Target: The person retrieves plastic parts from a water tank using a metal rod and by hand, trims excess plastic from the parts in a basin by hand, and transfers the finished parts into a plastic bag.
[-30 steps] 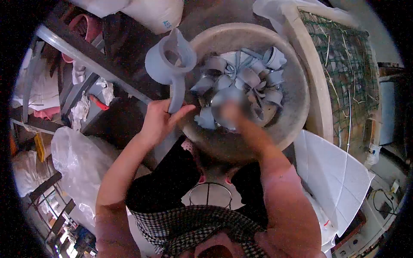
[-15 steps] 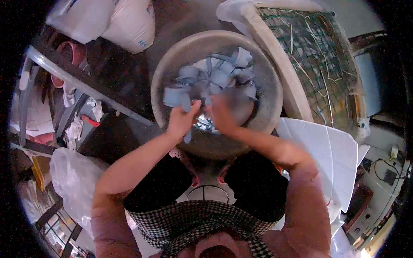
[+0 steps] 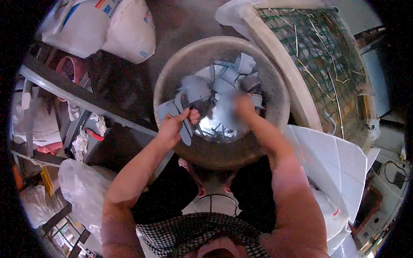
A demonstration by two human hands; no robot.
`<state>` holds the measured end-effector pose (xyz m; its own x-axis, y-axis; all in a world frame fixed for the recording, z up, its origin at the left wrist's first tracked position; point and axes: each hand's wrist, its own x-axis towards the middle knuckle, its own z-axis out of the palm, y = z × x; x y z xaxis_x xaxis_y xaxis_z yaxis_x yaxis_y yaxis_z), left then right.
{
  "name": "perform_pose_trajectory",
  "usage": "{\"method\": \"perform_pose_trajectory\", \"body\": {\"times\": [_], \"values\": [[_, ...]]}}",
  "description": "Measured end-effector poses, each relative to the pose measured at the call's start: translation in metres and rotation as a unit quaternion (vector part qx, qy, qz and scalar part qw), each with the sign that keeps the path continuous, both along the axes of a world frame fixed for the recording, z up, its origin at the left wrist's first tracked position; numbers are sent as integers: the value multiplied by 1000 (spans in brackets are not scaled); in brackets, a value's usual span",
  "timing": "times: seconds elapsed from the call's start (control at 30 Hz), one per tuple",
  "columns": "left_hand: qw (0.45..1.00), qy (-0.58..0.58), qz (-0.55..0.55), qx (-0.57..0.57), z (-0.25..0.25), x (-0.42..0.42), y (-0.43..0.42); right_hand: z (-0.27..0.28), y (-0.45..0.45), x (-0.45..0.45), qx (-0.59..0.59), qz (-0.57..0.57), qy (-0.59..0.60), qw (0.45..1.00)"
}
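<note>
We see a grey handled cup (image 3: 167, 109) at the left side of a big round basin (image 3: 277, 96), its body over the inside of the near-left rim. The left hand (image 3: 173, 129) has its grip closed around a handle there, thumb and fingers wrapped about it; with handles overlapping at this spot, we cannot say whether it holds one or more. The right hand (image 3: 246, 106) reaches into the basin's right half, but it is smeared by motion, so we cannot tell how far open its grip is or whether it has hold of anything.

Beyond the hands we find a loose pile of similar cups (image 3: 228, 76) in the basin, lying at mixed angles, and near them a shiny patch (image 3: 211, 124) on the bottom.

To the right of the basin we see a pale frame (image 3: 282, 56) with green netting (image 3: 318, 47), and nearer us a white panel (image 3: 331, 161). On the left are a metal rack (image 3: 88, 99), white sacks (image 3: 129, 36) behind it, and a clear plastic bag (image 3: 81, 187) below. Our checked apron (image 3: 189, 236) fills the bottom edge.
</note>
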<state>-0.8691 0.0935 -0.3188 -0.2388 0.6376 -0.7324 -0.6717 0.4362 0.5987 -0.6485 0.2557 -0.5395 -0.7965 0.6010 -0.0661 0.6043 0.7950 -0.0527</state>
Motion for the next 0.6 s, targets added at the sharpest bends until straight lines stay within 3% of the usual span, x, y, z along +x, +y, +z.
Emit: {"method": "perform_pose_trajectory", "body": {"times": [0.13,0.2,0.23,0.27,0.33,0.4,0.47,0.6], "values": [[998,6,10,62,29,-4,2,34,9,7,-107,-19,-52,993],[996,-1,18,90,35,-7,1,34,24,23,-230,-133,76,961],[996,52,-12,73,33,-9,0,52,26,29,-178,-87,173,965],[992,106,-41,57,31,-9,-1,73,28,38,-164,-87,176,967],[992,108,-13,59,35,5,4,201,-1,35,-353,-121,253,893],[991,114,15,61,59,20,9,227,-19,30,-336,-82,301,889],[991,70,69,86,89,42,12,286,-49,17,-370,54,343,862],[975,22,111,189,120,57,7,341,-87,-5,-325,148,284,890]]}}
